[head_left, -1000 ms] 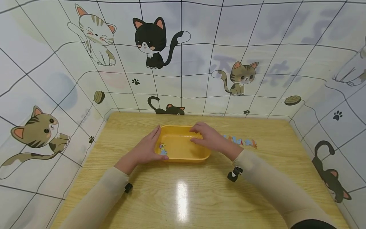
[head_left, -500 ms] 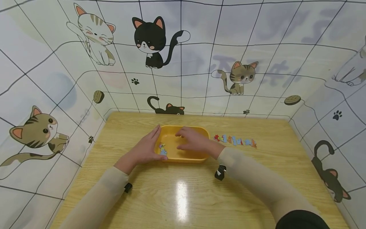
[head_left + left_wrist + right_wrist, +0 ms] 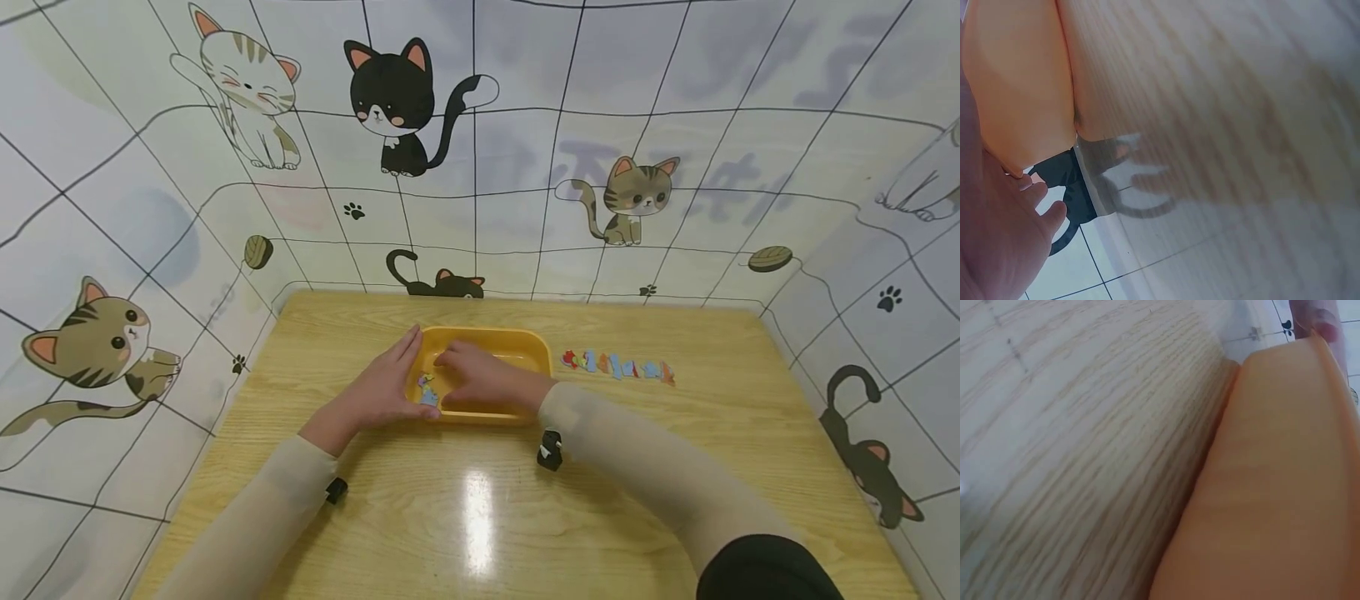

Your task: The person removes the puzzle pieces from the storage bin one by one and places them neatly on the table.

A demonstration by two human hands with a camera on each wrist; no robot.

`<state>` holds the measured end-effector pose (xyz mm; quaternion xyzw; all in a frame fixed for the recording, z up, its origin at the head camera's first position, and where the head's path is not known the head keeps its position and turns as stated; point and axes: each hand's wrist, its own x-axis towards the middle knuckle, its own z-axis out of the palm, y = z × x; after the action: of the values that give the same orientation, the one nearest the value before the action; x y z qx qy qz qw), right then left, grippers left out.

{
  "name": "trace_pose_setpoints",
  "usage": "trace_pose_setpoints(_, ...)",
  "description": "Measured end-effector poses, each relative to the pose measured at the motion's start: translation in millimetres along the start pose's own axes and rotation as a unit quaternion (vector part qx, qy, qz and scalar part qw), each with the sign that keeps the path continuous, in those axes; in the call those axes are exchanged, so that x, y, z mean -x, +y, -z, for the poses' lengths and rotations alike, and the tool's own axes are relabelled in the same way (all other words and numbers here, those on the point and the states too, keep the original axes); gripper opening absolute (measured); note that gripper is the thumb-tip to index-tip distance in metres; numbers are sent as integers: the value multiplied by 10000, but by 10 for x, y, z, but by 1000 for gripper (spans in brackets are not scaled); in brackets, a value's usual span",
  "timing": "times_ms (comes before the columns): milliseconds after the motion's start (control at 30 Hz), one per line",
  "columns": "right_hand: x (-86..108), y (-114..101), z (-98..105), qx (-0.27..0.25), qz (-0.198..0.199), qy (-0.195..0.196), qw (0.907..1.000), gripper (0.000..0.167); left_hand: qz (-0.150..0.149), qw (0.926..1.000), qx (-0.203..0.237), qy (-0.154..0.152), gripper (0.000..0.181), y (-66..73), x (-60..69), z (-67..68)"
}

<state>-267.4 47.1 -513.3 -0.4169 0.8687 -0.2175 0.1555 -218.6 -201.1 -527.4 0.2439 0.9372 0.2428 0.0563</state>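
A yellow tray (image 3: 546, 358) lies on the table, its outer wall (image 3: 1019, 81) filling the left side of the left wrist view. My left hand (image 3: 367, 392) holds the tray's left end, thumb over the near rim and fingers along the far-left corner. Small colourful cutout pieces (image 3: 427, 392) sit in the tray's left end beside that thumb. Over the tray's inside, my right hand (image 3: 487, 379) reaches left toward these pieces, thumb and fingers spread apart with nothing seen between them. The right wrist view shows mostly the tray's near wall (image 3: 1266, 481), with the right fingers hidden.
To the right of the tray, several small coloured pieces (image 3: 615, 367) lie in a row on the wooden table (image 3: 375, 517). A cat-print sheet (image 3: 517, 208) stands behind the table and along both sides.
My right hand has moved left across the tray, from its right end to near the pieces, uncovering the left part of the row. The left hand and tray stay put.
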Motion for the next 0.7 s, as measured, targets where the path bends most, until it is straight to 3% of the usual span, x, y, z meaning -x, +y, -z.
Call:
trace_pose_setpoints(467, -236, -3, -153, 689, 233, 66, 9973, 66, -66, 10000, 42, -16, 146, -1, 4, 7)
trace_pose_setpoints(700, -276, -1, -184, 636, 287, 124, 9975, 62, -53, 10000, 49, -36, 146, -7, 8, 4)
